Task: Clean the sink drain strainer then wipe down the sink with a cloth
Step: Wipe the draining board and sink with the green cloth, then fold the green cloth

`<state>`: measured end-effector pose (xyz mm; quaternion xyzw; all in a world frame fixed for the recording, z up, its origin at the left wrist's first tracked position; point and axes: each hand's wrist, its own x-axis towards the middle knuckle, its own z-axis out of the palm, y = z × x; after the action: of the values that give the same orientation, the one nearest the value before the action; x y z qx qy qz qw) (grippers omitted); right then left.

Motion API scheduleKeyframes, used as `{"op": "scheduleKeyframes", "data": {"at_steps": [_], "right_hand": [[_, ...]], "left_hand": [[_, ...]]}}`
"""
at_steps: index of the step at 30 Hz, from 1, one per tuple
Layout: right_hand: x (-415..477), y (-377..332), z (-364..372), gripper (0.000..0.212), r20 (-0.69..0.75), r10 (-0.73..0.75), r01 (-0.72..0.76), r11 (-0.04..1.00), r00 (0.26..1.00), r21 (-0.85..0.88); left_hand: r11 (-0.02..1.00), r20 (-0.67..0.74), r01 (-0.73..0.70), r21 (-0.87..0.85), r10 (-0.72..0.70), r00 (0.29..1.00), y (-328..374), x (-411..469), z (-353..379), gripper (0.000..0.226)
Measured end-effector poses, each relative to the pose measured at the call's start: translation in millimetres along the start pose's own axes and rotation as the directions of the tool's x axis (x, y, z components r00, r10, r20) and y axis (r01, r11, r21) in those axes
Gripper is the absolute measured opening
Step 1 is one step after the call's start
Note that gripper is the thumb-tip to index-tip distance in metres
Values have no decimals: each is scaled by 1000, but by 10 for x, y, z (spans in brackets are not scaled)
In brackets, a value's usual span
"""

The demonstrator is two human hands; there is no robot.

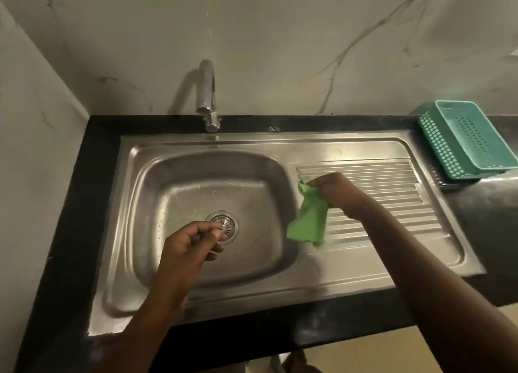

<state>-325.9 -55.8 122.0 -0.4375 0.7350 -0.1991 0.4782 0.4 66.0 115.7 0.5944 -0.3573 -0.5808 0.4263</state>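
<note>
Stainless-steel round drain strainer (228, 223) lies at the curled fingertips of the nearer left hand (186, 248), grip unclear; the right hand (335, 191) pinches a green cloth (308, 221) above the ribbed drainboard (392, 196).

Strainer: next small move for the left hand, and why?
Likely pinch the strainer and lift it straight up. It sits seated, and the curled fingertips of the left hand are at its centre; a firm grip is unclear. The right hand holds the green cloth over the drainboard, so wiping can wait.
</note>
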Motion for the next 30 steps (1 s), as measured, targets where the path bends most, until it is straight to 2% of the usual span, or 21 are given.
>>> {"op": "scheduleKeyframes", "data": {"at_steps": [2,5,8,10,13,16,19,27,30], "right_hand": [[-323,161,-82,38,87,-16,-8,965,996,262],[-699,452,-190,39,186,-42,-64,847,982,528],[-959,698,-222,39,223,-67,-107,724,972,682],[-1093,820,-254,39,227,-100,-107,660,969,744],[-1246,934,-338,40,220,-138,-91,615,966,783],[-1386,1074,-497,38,189,-145,-72,576,971,814],[-1518,1224,-679,35,168,-174,-56,514,970,856],[-1834,1775,-1093,43,261,-232,-88,566,937,820],[-1887,1969,-1242,48,240,-213,-69,596,947,800]], "left_hand": [[1000,31,-1,14,1,1000,-18,-47,193,15],[1000,94,3,31,-6,996,-73,-142,542,16],[999,162,20,47,-28,986,-124,-255,921,20],[997,227,66,41,-73,971,-134,-347,1194,31],[990,353,139,35,-143,925,-154,-479,1549,51],[993,379,96,69,-115,918,-179,-654,1854,42],[990,317,-6,141,-40,948,-242,-792,2080,30],[981,234,-74,177,31,972,-357,-1240,2606,38],[978,241,-82,191,34,970,-392,-1371,2820,39]]}}
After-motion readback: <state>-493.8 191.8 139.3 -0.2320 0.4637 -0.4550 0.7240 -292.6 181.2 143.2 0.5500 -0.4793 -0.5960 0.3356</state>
